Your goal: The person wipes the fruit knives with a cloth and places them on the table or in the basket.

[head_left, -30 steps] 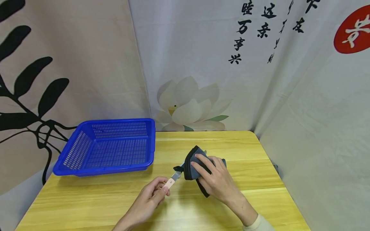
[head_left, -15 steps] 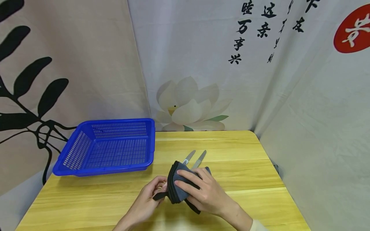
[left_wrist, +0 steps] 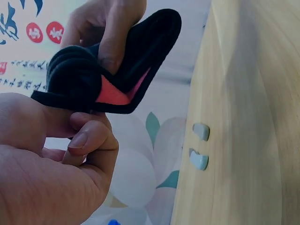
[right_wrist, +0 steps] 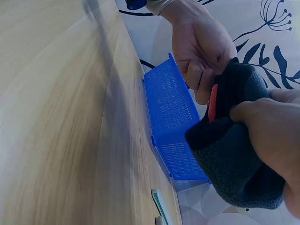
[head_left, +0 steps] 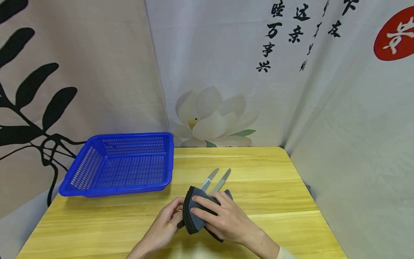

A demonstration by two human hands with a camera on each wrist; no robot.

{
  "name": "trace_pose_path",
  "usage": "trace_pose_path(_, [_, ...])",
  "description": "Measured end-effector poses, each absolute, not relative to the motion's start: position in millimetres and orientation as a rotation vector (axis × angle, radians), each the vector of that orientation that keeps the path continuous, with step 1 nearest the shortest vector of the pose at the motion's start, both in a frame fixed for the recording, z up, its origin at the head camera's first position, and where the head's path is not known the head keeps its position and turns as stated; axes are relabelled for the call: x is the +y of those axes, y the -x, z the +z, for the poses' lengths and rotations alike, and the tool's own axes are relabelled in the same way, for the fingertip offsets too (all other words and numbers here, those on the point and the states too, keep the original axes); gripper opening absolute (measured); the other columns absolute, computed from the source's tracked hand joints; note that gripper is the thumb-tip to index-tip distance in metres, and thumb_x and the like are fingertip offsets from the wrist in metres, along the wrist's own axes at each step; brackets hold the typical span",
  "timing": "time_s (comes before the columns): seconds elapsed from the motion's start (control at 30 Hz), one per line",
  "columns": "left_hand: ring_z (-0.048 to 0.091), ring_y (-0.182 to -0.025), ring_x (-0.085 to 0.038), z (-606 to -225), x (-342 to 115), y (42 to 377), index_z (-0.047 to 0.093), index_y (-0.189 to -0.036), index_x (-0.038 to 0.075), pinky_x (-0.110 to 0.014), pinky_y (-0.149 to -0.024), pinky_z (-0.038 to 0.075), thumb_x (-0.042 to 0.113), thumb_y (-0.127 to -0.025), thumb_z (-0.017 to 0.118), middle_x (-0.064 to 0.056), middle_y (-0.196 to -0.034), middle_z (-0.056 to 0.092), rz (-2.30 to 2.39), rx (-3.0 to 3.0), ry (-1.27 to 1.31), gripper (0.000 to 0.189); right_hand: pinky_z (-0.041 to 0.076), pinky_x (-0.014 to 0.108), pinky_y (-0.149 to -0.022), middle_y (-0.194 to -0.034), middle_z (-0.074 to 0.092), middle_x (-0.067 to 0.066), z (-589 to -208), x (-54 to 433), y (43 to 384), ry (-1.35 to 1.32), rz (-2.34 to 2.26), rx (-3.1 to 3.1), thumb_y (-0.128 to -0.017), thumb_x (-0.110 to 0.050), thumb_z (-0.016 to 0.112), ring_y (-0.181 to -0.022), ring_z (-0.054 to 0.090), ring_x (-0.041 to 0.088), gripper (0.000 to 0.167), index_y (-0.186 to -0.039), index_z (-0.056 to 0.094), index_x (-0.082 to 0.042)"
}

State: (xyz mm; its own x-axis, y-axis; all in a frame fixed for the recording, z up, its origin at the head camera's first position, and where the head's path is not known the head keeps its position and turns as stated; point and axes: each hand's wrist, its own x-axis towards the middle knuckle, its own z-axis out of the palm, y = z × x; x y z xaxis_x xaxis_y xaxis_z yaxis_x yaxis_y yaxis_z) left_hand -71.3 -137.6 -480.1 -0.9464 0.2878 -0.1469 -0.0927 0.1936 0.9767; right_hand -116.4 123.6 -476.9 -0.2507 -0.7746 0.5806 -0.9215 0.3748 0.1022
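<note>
In the head view my right hand grips a folded dark grey-blue fleece cloth with black edging. A coral lining shows in a fold of the cloth in the left wrist view. My left hand keeps its curled fingers close against the cloth's left edge, as when holding the knife handle; that knife is hidden now, its blade side toward the cloth. A black tab hangs beside the left fingers. Behind the cloth two knives lie on the table, their near ends covered.
A blue plastic basket with mesh walls stands at the table's back left. The wooden table extends to the right of the hands. A printed curtain hangs behind the table.
My right hand has brought the cloth down and left against my left hand, covering the light-handled knife seen there earlier. Both knives on the table have come into fuller view.
</note>
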Motion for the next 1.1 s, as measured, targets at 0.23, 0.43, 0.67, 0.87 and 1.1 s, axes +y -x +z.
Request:
trace_pose_path(0.23, [0.073,-0.104,-0.01,-480.9,-138.8,69.8,0.061,-0.149,0.003,-0.025,-0.086,0.057,0.023,-0.121,0.051,-0.013,-0.122,0.077,1.809,2.23,-0.291,0.036,0.059,0.034,-0.094,-0.161,0.066,0.0,-475.4,124.0,118.0,-1.41,0.283,-2.143,-0.082,-0.028,0.104,-0.12,0.069,0.022,0.071,-0.145,0.073,-0.029])
trace_pose_path(0.43, [0.07,-0.094,-0.012,-479.4,-139.1,70.3,0.061,-0.151,0.005,-0.027,-0.075,0.056,0.028,-0.122,0.052,-0.013,-0.118,0.076,1.795,2.226,-0.267,0.039,0.059,0.034,-0.095,-0.162,0.066,-0.001,-475.3,125.3,121.2,-1.389,0.286,-2.153,-0.083,-0.025,0.102,-0.121,0.069,0.022,0.067,-0.144,0.073,-0.029])
trace_pose_path(0.67, [0.062,-0.079,-0.009,-479.1,-137.5,69.1,0.063,-0.146,0.004,-0.023,-0.066,0.052,0.026,-0.121,0.052,-0.013,-0.112,0.073,1.803,2.211,-0.26,0.035,0.06,0.037,-0.095,-0.162,0.066,0.0,-475.2,130.8,127.1,-1.36,0.283,-2.16,-0.086,-0.024,0.1,-0.122,0.07,0.024,0.065,-0.145,0.073,-0.027])
trace_pose_path(0.87, [0.055,-0.072,-0.004,-480.1,-136.1,67.2,0.064,-0.135,0.003,-0.021,-0.062,0.048,0.026,-0.121,0.055,-0.01,-0.105,0.069,1.826,2.211,-0.31,0.028,0.062,0.042,-0.1,-0.162,0.066,0.002,-475.3,135.9,132.1,-1.331,0.266,-2.165,-0.087,-0.022,0.099,-0.125,0.071,0.028,0.066,-0.147,0.072,-0.026])
trace_pose_path(1.1, [0.051,-0.069,0.0,-481.6,-137.4,66.9,0.064,-0.136,0.001,-0.02,-0.058,0.045,0.021,-0.121,0.054,-0.009,-0.101,0.067,1.841,2.21,-0.386,0.027,0.062,0.044,-0.1,-0.162,0.066,0.003,-476.5,140.2,135.5,-1.301,0.242,-2.168,-0.087,-0.021,0.096,-0.124,0.071,0.029,0.065,-0.148,0.072,-0.026])
